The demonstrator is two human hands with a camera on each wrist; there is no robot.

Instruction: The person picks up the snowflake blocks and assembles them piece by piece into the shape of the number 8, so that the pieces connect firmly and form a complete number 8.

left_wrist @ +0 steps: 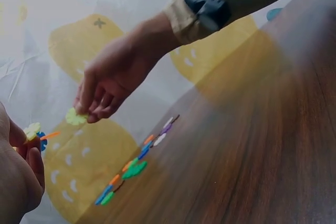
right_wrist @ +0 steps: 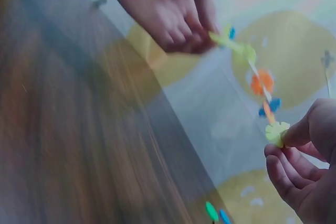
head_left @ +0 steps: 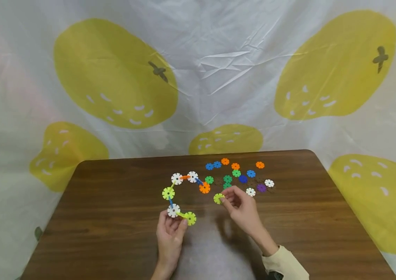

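Note:
My left hand (head_left: 170, 237) pinches one end of a curved chain of notched plastic discs, at a white disc (head_left: 174, 210) and the yellow-green disc joined to it. From there the chain bends up through another yellow-green disc (head_left: 168, 193) and two white discs to an orange disc (head_left: 204, 187), with blue, orange and yellow-green discs seen edge-on between. A single yellow-green disc (head_left: 218, 198) is held between the thumb and fingers of my right hand (head_left: 244, 212), apart from the chain. In the right wrist view that loose disc (right_wrist: 276, 134) overlaps the chain's far end.
Several loose discs lie on the brown table (head_left: 107, 225) beyond my right hand, among them a purple disc (head_left: 261, 188), a white disc (head_left: 269, 183), a dark blue disc (head_left: 242, 179) and a green disc (head_left: 236, 173). A lemon-print cloth (head_left: 198, 97) hangs behind the table.

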